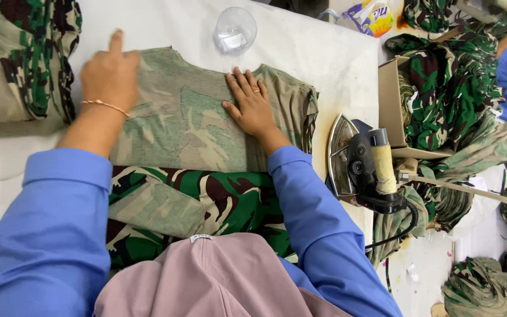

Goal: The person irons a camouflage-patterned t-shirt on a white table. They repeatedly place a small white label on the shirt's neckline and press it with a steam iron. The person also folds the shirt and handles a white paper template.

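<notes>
A: How far along is the shirt (pixel 195 129)?
B: Folded on the desk (pixel 300 47), lower half doubled up, faded inner side up. Both hands open, gripping nothing: right hand (pixel 250 105) pressed flat, left hand (pixel 110 73) blurred over its edge.
A: Left?
B: Probably final smoothing; iron (pixel 359 164) stands beside.
</notes>
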